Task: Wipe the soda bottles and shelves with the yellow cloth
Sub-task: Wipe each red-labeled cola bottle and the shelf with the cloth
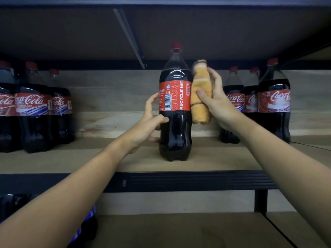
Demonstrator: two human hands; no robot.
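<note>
A 1.5 L soda bottle (175,111) with a red cap and red label stands upright near the front of the wooden shelf (215,158). My left hand (152,120) grips its left side, thumb across the dark lower body and fingers reaching round behind. My right hand (217,102) holds the folded yellow cloth (200,95) and presses it against the bottle's right side at label height.
Several soda bottles (34,108) stand in a group at the shelf's left, and more soda bottles (272,102) at its right. A black metal rail (179,180) edges the shelf front. Below lies a lower shelf (179,231) with a dark bottle (86,228) at its left.
</note>
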